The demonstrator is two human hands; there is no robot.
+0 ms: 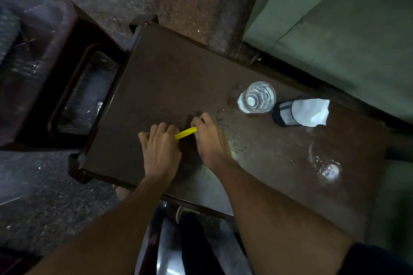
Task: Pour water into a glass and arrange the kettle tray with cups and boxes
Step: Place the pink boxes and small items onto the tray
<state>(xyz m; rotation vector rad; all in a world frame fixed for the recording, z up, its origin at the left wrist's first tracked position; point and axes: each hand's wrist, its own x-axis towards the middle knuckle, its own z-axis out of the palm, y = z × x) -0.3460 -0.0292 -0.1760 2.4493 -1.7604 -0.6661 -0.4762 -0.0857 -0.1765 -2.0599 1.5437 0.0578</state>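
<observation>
On the dark brown rectangular table (169,78), both hands meet over a small flat yellow plastic strip (185,133). The left hand (161,149) is curled shut, its knuckles up, closed over the strip's near-left end. The right hand (210,140) pinches the strip's other end between bent fingers and thumb. The strip spans the short gap between the two hands and lies low over the tabletop; whether it touches the wood cannot be told.

The clear drinking glass holding water (257,97) stands upright on the table, beyond and to the right of the right hand, apart from it. Small wet drops and a faint ring mark the wood between the glass and that hand. Just to the right of the glass lies a black mesh cup (285,113) tipped on its side, with white crumpled paper (310,110) spilling from its mouth. A second clear glass (324,163), blurred, sits nearer the table's right edge, well apart from both hands.

The far-left half of the table is bare wood up to its raised rim. Left of the table stands a dark red plastic stool (44,73), and beyond the table's far-right edge runs a grey-green cushioned seat (335,29).
</observation>
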